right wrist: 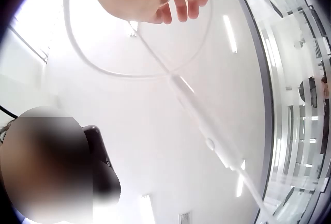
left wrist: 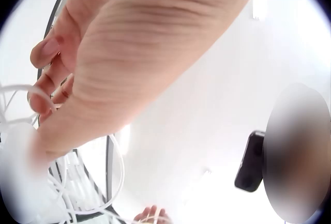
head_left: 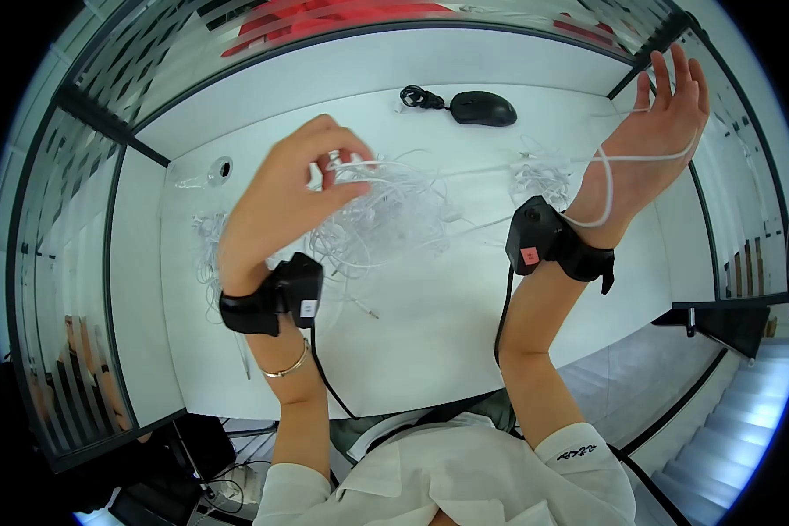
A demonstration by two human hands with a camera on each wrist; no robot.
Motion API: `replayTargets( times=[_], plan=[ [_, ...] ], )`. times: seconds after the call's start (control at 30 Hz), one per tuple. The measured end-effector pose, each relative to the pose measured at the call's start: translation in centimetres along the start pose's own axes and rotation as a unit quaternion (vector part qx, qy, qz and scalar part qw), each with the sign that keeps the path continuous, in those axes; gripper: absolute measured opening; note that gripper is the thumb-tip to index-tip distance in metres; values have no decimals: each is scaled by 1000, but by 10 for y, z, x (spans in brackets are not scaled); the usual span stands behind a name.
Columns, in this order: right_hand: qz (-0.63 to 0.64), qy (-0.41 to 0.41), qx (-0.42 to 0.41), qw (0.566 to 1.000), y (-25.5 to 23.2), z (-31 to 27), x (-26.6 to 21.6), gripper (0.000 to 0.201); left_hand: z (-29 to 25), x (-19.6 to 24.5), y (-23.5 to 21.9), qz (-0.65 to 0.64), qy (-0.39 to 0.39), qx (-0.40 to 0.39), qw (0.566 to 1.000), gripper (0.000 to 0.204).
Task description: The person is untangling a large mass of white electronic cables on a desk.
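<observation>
White and slim, the controller [right wrist: 204, 120] hangs nearest the right wrist camera on a cord [right wrist: 252, 186], which spans the air above the surface [head_left: 447, 342]. The right hand [head_left: 653, 145] has a spread grip, cord draped round it; the left hand's [head_left: 291, 186] grip curls about cord strands at the tangle [head_left: 394, 215]. Cord should feel light, limp, slightly slippery, prone to snagging, with fragile joins at the controller: best pinched along plain lengths near crossings. Beside the tangle lies a smaller bundle [head_left: 543, 182]; farther off, a mouse [head_left: 484, 109].
</observation>
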State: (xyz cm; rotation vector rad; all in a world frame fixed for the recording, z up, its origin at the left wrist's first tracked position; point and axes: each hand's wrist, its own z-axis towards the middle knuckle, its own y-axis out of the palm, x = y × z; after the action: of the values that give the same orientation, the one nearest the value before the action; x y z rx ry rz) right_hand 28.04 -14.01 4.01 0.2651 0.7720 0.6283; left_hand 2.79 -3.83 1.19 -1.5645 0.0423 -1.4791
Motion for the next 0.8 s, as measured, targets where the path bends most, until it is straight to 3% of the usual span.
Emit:
replayTargets(
  times=[0.1,0.2,0.3,0.4,0.47,0.57,0.6,0.73,0.8],
  plan=[
    [46,-11,22,999,-7,4,5,20,-7,-6,-12,31,-12,97,995,10],
    [38,-1,13,999,-15,5,9,32,-17,-8,-29,-37,24,90,995,6],
    [-1,19,49,999,-23,10,16,37,-31,-10,-46,-117,-41,194,973,2],
    [-36,14,29,999,-31,15,25,42,-38,-22,-50,-141,-37,336,931,7],
    [-42,15,-11,999,-30,14,29,42,-41,-32,-56,-192,-29,402,895,12],
    [-65,19,-85,994,-30,17,41,40,-51,-38,-67,-295,-9,421,858,13],
    [-98,24,-117,988,-32,18,46,40,-53,-39,-69,-332,5,420,845,24],
    [-190,60,-225,954,-31,15,56,48,-66,-57,-80,-376,87,432,815,35],
    [-204,84,-244,944,-25,9,58,54,-71,-61,-85,-382,99,486,780,36]
  ],
)
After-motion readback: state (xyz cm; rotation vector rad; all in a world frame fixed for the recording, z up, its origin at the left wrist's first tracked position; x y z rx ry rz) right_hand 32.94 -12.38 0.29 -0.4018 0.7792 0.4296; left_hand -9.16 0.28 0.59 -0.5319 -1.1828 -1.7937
